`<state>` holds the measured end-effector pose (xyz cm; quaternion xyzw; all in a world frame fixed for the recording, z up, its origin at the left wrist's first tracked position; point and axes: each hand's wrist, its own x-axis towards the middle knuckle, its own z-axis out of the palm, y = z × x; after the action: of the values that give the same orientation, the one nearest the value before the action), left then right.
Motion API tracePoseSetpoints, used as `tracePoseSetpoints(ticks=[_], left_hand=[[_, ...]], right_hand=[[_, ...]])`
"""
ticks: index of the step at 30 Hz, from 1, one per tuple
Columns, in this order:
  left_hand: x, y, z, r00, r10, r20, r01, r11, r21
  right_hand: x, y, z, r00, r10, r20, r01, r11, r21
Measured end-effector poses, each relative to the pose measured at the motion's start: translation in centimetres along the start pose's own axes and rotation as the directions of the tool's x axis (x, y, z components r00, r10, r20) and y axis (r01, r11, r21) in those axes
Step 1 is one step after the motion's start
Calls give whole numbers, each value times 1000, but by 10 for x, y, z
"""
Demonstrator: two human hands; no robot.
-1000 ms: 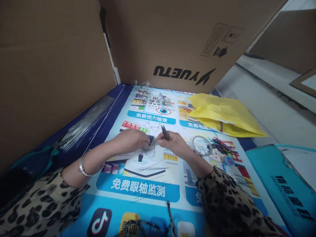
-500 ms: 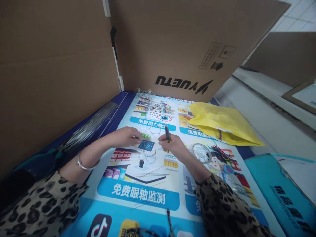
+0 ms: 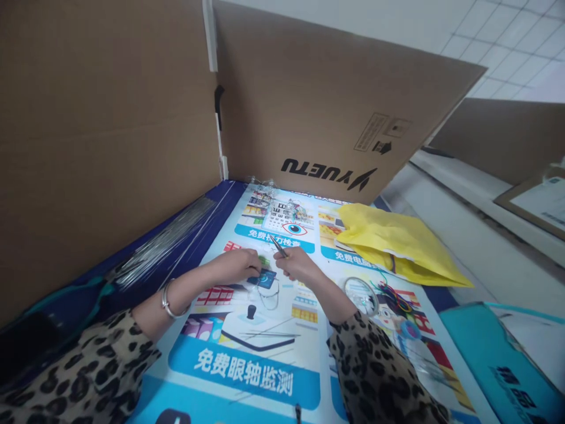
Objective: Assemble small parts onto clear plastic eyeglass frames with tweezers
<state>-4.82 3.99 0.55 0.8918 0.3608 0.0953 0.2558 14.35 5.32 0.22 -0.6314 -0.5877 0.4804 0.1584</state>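
Observation:
My left hand (image 3: 241, 265) is closed in a pinch above the printed poster (image 3: 247, 397); what its fingertips hold is too small to make out. Close by on the right, my right hand (image 3: 298, 263) grips a small pair of pliers (image 3: 277, 244), whose narrow metal jaws point up and to the left. The hands are a short gap apart. Just below them, a thin bent wire loop (image 3: 270, 299) shows against the poster. Several straight thin wires (image 3: 265, 334) lie nearer to me.
Tall cardboard panels (image 3: 309, 100) stand behind and to the left. A bundle of wires (image 3: 168, 238) lies at left. On the right are a yellow bag (image 3: 397, 244), a coil of clear line (image 3: 361, 296), coloured cords (image 3: 399, 294) and a teal case (image 3: 498, 353).
My right hand has moved slightly left, and the pliers now tilt left instead of pointing nearly straight up. My left hand stays pinched, nearer the right. The camera view has tilted upward.

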Motion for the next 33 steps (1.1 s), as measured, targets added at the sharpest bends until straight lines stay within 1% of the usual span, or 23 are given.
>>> tracePoseSetpoints(ticks=[3, 8, 11, 14, 19, 24, 28, 33], left_hand=[[7, -3, -1, 1000, 11, -25, -10, 999, 36], [24, -14, -5, 996, 85, -37, -83, 995, 62], [32, -20, -8, 991, 130, -39, -128, 991, 38], [37, -25, -10, 987, 150, -49, -149, 988, 28], [40, -32, -11, 987, 147, -67, -147, 989, 9], [40, -39, -9, 983, 153, -105, -157, 987, -27], [38, -41, -8, 974, 187, -125, -195, 979, -56], [36, -43, -6, 973, 196, -120, -207, 974, -88]], right_hand=[[4, -2, -3, 1000, 14, 12, -15, 999, 43], [14, 2, -6, 999, -29, 39, 22, 987, 159], [18, 3, -7, 995, -58, 79, 45, 987, 153], [18, 0, -8, 994, -66, 91, 57, 994, 97], [20, -6, -6, 997, -53, 57, 53, 999, 0], [32, -6, -4, 997, -72, 3, 72, 983, -172], [34, -6, -6, 992, -124, -35, 104, 933, -345], [33, -11, -4, 978, -194, -70, 129, 837, -531]])
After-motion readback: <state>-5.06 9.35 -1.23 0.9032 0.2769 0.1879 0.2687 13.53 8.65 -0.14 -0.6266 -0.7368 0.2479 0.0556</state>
